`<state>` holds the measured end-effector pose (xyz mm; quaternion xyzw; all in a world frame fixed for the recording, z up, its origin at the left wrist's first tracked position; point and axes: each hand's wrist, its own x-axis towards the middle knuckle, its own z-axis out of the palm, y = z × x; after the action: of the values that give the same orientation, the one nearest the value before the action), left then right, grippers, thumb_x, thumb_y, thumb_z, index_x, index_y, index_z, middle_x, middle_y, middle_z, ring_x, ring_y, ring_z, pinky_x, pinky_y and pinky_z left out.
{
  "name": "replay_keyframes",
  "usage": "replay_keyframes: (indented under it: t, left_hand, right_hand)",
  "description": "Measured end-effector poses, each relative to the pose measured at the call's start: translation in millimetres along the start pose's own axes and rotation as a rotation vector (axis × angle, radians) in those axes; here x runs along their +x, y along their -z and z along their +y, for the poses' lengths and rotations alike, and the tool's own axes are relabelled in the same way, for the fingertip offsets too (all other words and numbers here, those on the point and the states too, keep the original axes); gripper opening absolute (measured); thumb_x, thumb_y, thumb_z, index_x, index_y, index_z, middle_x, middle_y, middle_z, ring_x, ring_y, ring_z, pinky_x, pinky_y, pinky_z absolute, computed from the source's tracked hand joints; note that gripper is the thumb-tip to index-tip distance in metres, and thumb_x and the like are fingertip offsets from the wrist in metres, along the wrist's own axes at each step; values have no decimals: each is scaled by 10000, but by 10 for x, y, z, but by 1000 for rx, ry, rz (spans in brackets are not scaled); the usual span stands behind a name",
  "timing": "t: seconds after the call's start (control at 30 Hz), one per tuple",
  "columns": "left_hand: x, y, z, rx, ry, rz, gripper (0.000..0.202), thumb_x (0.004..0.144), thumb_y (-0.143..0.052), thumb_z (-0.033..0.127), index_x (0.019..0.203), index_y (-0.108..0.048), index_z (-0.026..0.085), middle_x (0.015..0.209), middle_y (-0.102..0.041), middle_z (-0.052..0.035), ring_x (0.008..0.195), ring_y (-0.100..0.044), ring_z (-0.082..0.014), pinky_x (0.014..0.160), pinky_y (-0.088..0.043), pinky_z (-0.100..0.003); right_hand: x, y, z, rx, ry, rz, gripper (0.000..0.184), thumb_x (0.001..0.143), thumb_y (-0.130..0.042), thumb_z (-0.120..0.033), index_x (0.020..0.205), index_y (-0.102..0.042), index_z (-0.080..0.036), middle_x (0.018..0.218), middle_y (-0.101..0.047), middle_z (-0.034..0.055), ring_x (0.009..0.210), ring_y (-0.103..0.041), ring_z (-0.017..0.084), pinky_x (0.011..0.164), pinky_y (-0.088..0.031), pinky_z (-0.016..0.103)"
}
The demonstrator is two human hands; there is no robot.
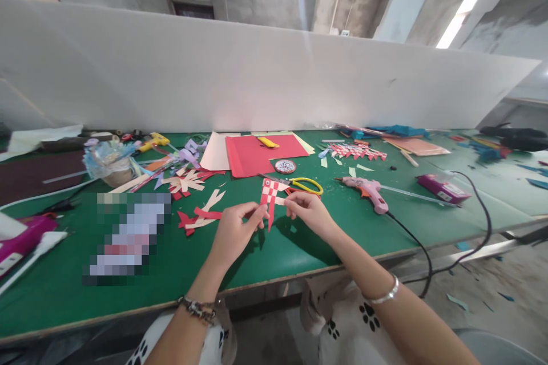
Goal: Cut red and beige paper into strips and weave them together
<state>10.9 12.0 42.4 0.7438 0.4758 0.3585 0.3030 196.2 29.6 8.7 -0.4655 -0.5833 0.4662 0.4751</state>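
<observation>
A small woven piece of red and cream paper strips (270,194) hangs between both hands above the green table (171,274). My left hand (234,229) pinches its lower left edge, where red strip ends dangle. My right hand (307,209) pinches a cream strip end on its right side. Both hands have their fingers closed on the weave. Yellow-handled scissors (305,184) lie just behind my right hand.
A pink glue gun (369,191) lies to the right, its black cord trailing off the table edge. Red and cream paper sheets (252,154) lie at the back, scraps and cut strips (188,182) to the left, and a white partition (257,74) stands behind.
</observation>
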Motion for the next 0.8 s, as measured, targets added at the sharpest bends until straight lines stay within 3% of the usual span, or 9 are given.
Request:
replay_keyframes:
  t: [0.2, 0.4, 0.57, 0.7, 0.8]
  left_hand:
    - [8, -3, 1, -5, 29, 71, 398, 820, -410, 480, 566, -504, 189, 483, -497, 30, 461, -466, -107, 472, -347, -212]
    - [15, -20, -54, -88, 45, 99, 284, 806, -458, 448, 683, -515, 199, 543, -525, 40, 494, -507, -113, 508, -382, -208]
    - [45, -16, -110, -73, 89, 166, 325, 815, -422, 460, 686, -543, 187, 533, -514, 32, 473, -499, -112, 484, -374, -210]
    - [94, -32, -158, -88, 141, 270, 342, 750, -512, 490, 842, -580, 168, 729, -629, -17, 560, -546, -128, 507, -394, -217]
    - [118, -38, -167, -237, 151, 228, 404, 726, -543, 499, 924, -603, 152, 888, -660, -54, 732, -591, -162, 592, -430, -219]
  right_hand:
    - [-8, -17, -24, -1, 0, -20, 306, 689, -601, -463, 688, -570, -159, 549, -556, -10, 487, -478, 85, 512, -420, 236]
    - [-8, -20, -36, -17, -24, -27, 255, 706, -587, -416, 699, -570, -162, 570, -570, -11, 497, -488, 89, 535, -429, 245]
    - [-16, -6, -44, -20, -44, -32, 234, 724, -561, -388, 729, -590, -156, 588, -594, -2, 517, -500, 94, 556, -435, 250]
    - [-37, -17, -77, -16, -27, -52, 250, 729, -568, -404, 680, -575, -159, 598, -596, 3, 525, -498, 94, 566, -433, 254]
    - [-52, -36, -85, 0, 13, -84, 256, 736, -569, -411, 686, -571, -160, 612, -591, 4, 544, -504, 97, 576, -435, 254]
